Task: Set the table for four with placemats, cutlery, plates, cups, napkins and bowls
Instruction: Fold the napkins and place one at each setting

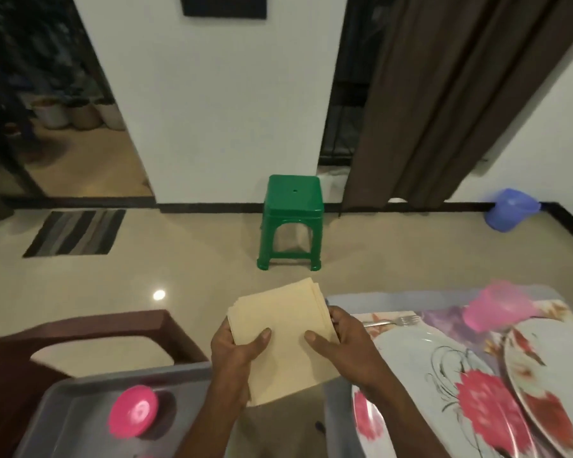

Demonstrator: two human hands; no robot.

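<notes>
A stack of pale yellow napkins [283,332] is held up in front of me by both hands, off the table's left edge. My left hand [235,352] grips its left side, thumb on top. My right hand [341,338] grips its right side. On the table to the right lie a white floral plate [444,385] and a second plate [549,375] on a floral placemat [444,317]. A fork [391,322] lies beyond the near plate. A pink cup [497,307] stands further back, blurred. A pink bowl [133,412] sits upside down in a grey tray [80,391].
A dark brown chair [80,332] holds the grey tray at lower left. A green plastic stool [292,219] stands on the tiled floor ahead. A striped mat [75,232] lies at left, a blue bucket [510,209] at far right by the curtain.
</notes>
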